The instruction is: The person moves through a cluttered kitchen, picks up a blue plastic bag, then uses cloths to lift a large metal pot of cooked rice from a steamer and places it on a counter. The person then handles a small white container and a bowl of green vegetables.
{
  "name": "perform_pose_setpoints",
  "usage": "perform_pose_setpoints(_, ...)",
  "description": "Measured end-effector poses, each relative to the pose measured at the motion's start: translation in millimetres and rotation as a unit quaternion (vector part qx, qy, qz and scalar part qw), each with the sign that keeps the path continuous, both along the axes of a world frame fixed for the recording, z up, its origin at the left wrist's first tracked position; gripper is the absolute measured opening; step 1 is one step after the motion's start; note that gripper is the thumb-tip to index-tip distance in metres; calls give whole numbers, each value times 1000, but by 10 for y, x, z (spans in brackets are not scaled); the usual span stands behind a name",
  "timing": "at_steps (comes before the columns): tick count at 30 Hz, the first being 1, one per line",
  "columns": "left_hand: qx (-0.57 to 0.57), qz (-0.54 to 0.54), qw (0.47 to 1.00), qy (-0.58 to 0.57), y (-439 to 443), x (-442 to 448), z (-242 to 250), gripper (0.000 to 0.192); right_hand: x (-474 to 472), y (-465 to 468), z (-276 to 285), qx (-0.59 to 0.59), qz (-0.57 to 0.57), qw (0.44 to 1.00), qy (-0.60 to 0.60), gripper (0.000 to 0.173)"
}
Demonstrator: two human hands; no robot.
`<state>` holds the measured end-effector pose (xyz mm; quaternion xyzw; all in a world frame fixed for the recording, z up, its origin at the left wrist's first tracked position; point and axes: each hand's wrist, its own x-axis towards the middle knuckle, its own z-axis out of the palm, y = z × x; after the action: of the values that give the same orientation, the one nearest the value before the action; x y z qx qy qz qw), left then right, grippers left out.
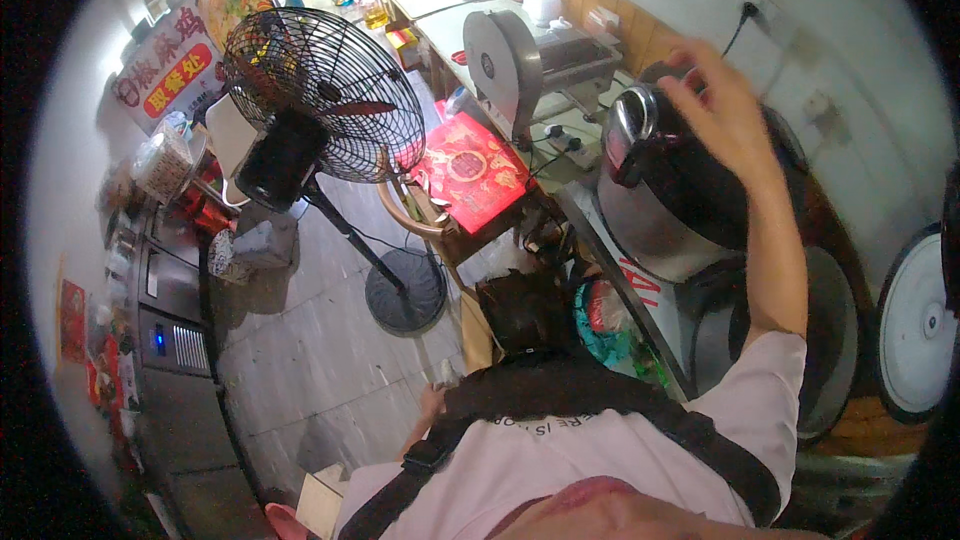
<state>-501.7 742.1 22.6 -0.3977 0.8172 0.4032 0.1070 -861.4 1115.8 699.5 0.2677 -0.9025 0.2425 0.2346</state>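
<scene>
My right hand (716, 109) is over the black lid of a large rice cooker (652, 217). Its fingers are spread and slightly blurred, and nothing shows between them. Whether they touch the lid is unclear. The cooker has a steel body and a shiny front latch (637, 116), and its lid looks closed. Low at my side, my left hand (432, 400) is mostly hidden behind the dark strap and my shirt. A small whitish thing (448, 373) shows at its fingers, but whether it is held cannot be made out.
A floor fan (326, 97) stands on the tiles to the left. A grey slicing machine (506, 67) sits beyond the cooker, near a power strip (570, 146). A red patterned box (472, 169) rests by a wooden chair. At right are a dark round pot (825, 345) and a white disc (919, 322).
</scene>
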Motion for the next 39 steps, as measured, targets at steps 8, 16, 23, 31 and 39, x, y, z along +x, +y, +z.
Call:
perform_pose_setpoints(8, 51, -15, 998, 25, -13, 33, -88, 42, -905, 191, -960, 95, -96, 991, 9, 47)
perform_pose_setpoints(16, -18, -31, 999, 11, -41, 240, -167, 41, -977, 162, -957, 189, -141, 970, -60, 52)
perform_pose_setpoints(23, 7, -32, 999, 18, -63, 192, -169, 42, -867, 150, -924, 221, -169, 958, -74, 58)
perform_pose_setpoints(31, -48, -100, 992, -67, -283, 102, -604, 40, -832, 49, -928, 209, -177, 962, -23, 50)
perform_pose_setpoints(39, 35, -37, 997, 51, -9, 133, -85, 40, -911, 57, -958, 215, -170, 961, -35, 49)
